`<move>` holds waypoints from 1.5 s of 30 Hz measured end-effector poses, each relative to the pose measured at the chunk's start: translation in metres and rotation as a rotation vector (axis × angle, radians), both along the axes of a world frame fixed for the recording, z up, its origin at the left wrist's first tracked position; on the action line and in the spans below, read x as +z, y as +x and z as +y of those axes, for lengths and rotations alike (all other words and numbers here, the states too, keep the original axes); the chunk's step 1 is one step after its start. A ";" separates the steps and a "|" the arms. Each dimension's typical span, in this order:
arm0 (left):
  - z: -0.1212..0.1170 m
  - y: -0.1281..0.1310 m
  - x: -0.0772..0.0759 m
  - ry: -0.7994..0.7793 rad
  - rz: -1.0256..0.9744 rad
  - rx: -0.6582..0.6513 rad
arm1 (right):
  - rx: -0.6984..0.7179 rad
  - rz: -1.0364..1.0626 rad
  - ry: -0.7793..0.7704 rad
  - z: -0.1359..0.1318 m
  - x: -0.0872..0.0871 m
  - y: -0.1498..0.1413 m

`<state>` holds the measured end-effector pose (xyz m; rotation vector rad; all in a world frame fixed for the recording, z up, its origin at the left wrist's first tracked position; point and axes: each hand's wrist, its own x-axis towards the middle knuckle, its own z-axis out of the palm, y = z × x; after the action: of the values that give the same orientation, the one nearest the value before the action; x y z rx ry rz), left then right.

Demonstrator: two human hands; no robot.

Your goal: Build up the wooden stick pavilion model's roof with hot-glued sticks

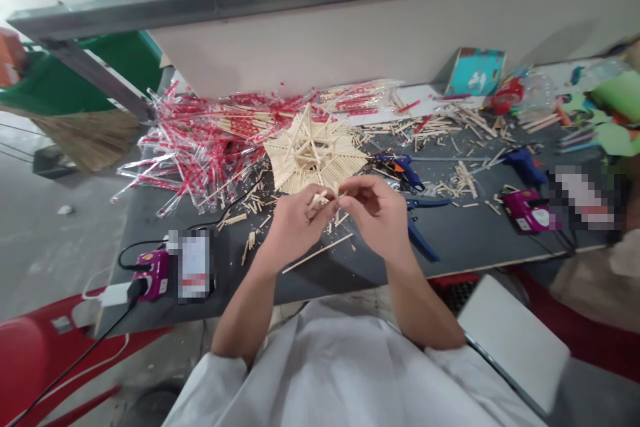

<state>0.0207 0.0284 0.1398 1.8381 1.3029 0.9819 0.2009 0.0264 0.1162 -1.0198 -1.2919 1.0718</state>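
Note:
My left hand [299, 223] is closed around several short pale wooden stick pieces [319, 200]. Beside it, my right hand [377, 213] has thumb and forefinger pinched together at a small stick piece [337, 189]; the fingertips of both hands nearly meet there. Just beyond them lies a star-shaped construction of wooden sticks [320, 153], with a raised frame at its middle. A single long stick [317, 253] rests on the dark table below my hands. To the right of the star is a blue glue gun [406, 168], and blue-handled cutters [423, 233] lie by my right wrist.
Red-and-clear plastic wrappers with sticks [200, 147] heap at the left. Cut stick bits [465, 180] litter the table [300, 287]. Phones [195, 263] and purple power sockets [153, 273] stand at both sides. Another glue gun [525, 163] lies right. Another person's arm shows far right.

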 end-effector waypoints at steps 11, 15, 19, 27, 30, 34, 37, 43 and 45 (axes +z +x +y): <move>0.040 0.002 0.002 -0.080 -0.266 0.079 | 0.061 0.133 -0.284 -0.009 -0.026 -0.015; 0.053 0.004 0.007 -0.004 -0.231 0.094 | 0.064 0.177 -0.256 0.005 -0.019 -0.020; 0.067 0.000 0.009 0.179 -0.181 0.198 | 0.038 0.173 -0.212 0.021 -0.017 -0.022; 0.094 -0.020 0.001 0.512 -0.039 0.416 | -0.006 0.166 -0.139 0.043 -0.025 -0.033; 0.098 -0.020 0.001 0.572 0.017 0.404 | -0.052 0.094 -0.107 0.046 -0.029 -0.034; 0.101 -0.020 -0.003 0.563 0.062 0.439 | -0.108 -0.030 -0.008 0.052 -0.033 -0.029; 0.101 -0.021 -0.004 0.543 0.114 0.426 | -0.121 -0.127 0.033 0.055 -0.034 -0.025; 0.101 -0.015 -0.005 0.549 0.161 0.386 | -0.137 -0.240 0.056 0.056 -0.034 -0.028; 0.100 -0.012 -0.006 0.538 0.168 0.378 | -0.144 -0.233 0.053 0.055 -0.034 -0.028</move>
<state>0.0089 0.1287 0.1334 2.1449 1.6447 1.5234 0.1729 0.0816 0.0825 -1.2051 -1.4015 0.8230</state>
